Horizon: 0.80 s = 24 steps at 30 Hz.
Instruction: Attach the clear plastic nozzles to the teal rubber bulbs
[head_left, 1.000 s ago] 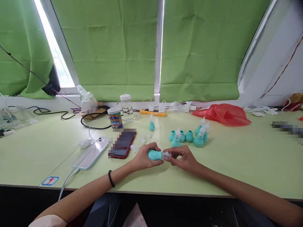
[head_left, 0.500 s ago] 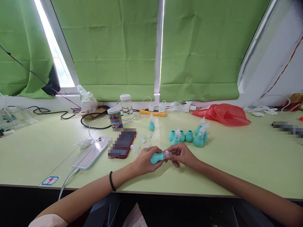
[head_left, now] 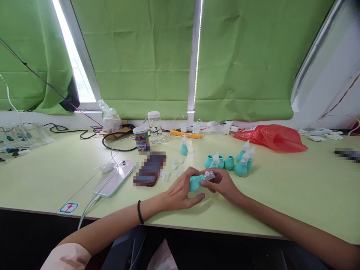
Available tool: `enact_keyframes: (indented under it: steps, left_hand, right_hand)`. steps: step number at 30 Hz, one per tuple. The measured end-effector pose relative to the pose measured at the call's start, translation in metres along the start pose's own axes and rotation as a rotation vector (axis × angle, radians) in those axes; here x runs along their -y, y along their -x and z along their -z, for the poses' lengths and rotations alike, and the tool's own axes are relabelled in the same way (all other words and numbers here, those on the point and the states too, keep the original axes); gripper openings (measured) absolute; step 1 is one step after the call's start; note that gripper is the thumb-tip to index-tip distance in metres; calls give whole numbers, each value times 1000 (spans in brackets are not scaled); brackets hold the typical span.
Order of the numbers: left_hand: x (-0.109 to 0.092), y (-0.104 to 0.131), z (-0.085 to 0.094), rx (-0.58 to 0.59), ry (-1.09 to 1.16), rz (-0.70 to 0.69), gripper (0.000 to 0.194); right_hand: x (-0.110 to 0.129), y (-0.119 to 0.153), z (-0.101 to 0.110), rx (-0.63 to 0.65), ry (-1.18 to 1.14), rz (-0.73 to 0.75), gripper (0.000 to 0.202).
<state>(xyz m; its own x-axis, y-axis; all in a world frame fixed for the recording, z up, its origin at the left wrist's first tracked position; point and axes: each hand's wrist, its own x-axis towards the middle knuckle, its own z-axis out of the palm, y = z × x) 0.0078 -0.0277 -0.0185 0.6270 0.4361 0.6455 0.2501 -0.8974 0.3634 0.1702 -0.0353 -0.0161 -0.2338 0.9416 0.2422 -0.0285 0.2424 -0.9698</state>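
Note:
A teal nasal aspirator bulb [head_left: 196, 183] with a clear plastic tip [head_left: 209, 175] is between my hands, its tip pointing right. My right hand [head_left: 225, 184] grips it at the neck, by the thumb and fingers. My left hand [head_left: 181, 189] is open around the bulb's left side, the thumb stretched away below and the fingers at its top and back. Whether those fingers bear any weight is hidden. Small clear plastic parts [head_left: 165, 175] lie left of the hands. Beyond are teal bulbs without tips [head_left: 229, 163] and several assembled aspirators [head_left: 241, 168], one [head_left: 183, 146] standing apart.
Left of my hands lie a dark red phone [head_left: 150, 168] and a pale phone [head_left: 115, 178] on a cable. Behind stand a printed canister [head_left: 141, 138], a clear jar [head_left: 155, 127] and a yellow power strip [head_left: 177, 133]. A red plastic bag [head_left: 272, 138] lies back right.
My left thumb has come off the bulb and spread downward. The aspirator has tilted, tip upward, and my right fingers now reach its neck. The whole view has shifted slightly.

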Motion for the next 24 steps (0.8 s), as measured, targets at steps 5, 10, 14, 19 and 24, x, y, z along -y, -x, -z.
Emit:
enact_keyframes:
  steps: [5,10,14,19,24]
  left_hand:
    - [16,-20,47,-119,-259,103,33]
    - [51,-19,61,60,-741,263,25]
    - [60,-8,39,296,-929,188,19]
    - [63,-7,29,295,-1046,186,23]
    - [64,-10,27,294,-999,192,22]
  right_hand:
    - [0,-2,7,-168,135,63,29]
    - [-1,-2,6,-128,184,143,23]
    - [-2,-2,4,-63,160,185,21]
    - [-7,-4,4,-27,126,207,20]
    - [-7,-1,2,0,191,162,23]
